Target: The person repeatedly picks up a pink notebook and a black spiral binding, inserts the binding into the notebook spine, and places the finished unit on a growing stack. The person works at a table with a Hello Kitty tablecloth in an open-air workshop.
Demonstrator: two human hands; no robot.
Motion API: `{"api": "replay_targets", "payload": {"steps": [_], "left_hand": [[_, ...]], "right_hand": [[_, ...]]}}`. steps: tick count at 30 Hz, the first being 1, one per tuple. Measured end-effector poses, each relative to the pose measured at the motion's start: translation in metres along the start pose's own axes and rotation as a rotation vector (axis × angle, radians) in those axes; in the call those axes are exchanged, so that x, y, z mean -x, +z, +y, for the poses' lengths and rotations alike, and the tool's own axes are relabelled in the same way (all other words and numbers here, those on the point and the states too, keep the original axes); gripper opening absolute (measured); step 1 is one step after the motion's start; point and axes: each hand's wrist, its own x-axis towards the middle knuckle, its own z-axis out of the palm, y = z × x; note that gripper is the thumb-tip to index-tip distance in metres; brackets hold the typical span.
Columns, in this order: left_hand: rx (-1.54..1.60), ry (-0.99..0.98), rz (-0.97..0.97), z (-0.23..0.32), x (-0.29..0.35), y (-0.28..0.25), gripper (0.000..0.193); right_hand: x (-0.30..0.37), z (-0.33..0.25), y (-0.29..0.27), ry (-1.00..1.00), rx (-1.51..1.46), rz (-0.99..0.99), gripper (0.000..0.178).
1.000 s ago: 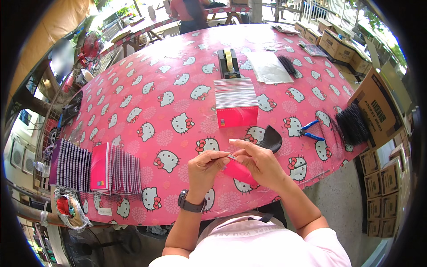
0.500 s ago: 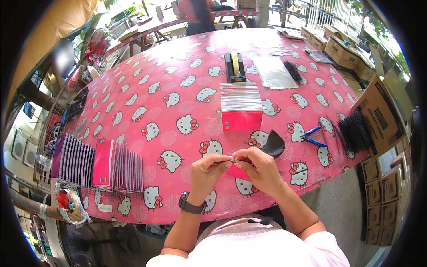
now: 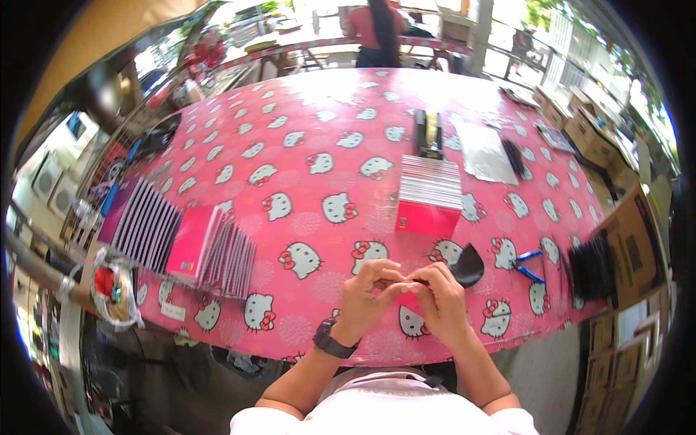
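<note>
With fingertips of left hand [image 3: 371,296] and right hand [image 3: 444,304], pinching glossy, pink-covered paper notebook [image 3: 410,301], mostly hidden; just beside curved black pad [image 3: 468,267].

A small open workshop
Rows of notebooks [image 3: 190,245], blue pliers [image 3: 518,263] and a tape holder [image 3: 429,136] sit on a big pink worktop [image 3: 319,243], with brown boxes [image 3: 591,138] beside it.

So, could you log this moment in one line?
Left hand, right hand: fingertips together; beneath: bright pink flat piece, mostly hidden; rightward: blue-handled pliers; ahead: white-edged, pink-fronted paper stack
</note>
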Motion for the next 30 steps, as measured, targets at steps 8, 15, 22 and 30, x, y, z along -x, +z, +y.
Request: {"api": "replay_targets", "payload": {"steps": [8,15,22,30], "left_hand": [[-0.596,0.342,0.053,0.007,-0.002,-0.011,0.024],[-0.904,0.446,0.637,0.142,-0.031,-0.151,0.022],[-1.733,0.405,0.319,0.200,-0.102,-0.241,0.018],[-1.701,0.522,-0.261,0.109,-0.140,-0.269,0.017]], "right_hand": [[0.001,-0.017,0.005,0.105,-0.108,0.068,0.022],[0.017,0.040,-0.044,0.223,-0.138,0.179,0.021],[0.053,0.059,-0.039,0.413,-0.188,0.134,0.015],[0.054,0.047,-0.029,0.363,-0.107,-0.014,0.015]]}}
